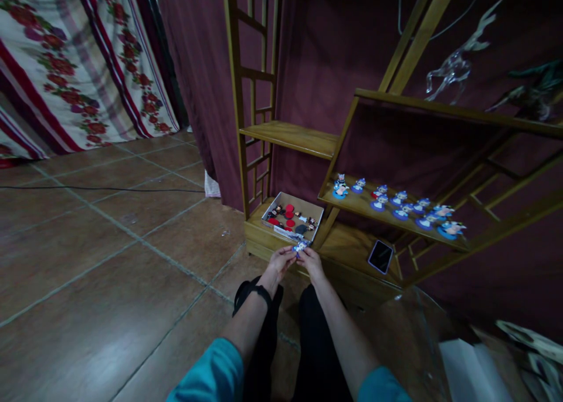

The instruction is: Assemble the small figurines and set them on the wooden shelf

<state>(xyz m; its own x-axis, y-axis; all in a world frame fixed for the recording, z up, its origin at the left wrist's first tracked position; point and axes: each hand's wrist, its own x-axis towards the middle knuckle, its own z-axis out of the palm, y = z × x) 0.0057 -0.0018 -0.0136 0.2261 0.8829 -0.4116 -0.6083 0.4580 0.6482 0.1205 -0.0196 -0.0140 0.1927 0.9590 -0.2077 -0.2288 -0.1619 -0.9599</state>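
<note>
The small figurine (299,247), pale with purple-blue parts, is held between the fingertips of the left hand (280,260) and the right hand (311,261), over the person's knees and just in front of the shallow box (308,205). The grip of each hand looks closed on it, the left from one side and the right from the other, so the step in hand seems to be a two-handed handling of this one piece. From such a pose, the next move calls for a light, steady pinch and enough height to keep the figurine clear of the near wall of the box.

Inside the box lie red discs (289,208), a dark grey round piece (301,229) and some loose small figures (311,221). To the right, similar purple-blue figurines (402,212) stand close together on the wooden shelf (358,201), and a dark-screened tablet (380,256) lies on the level below.

The fingers cover much of the small figurine, so its base and any joint are hard to make out, and whether it touches the box cannot be told. The loose figures overlap and are too small to tell apart. A dark ornament (534,88) at upper right blends into the shadow, and the white object (472,370) at lower right is cut off by the bottom edge
</note>
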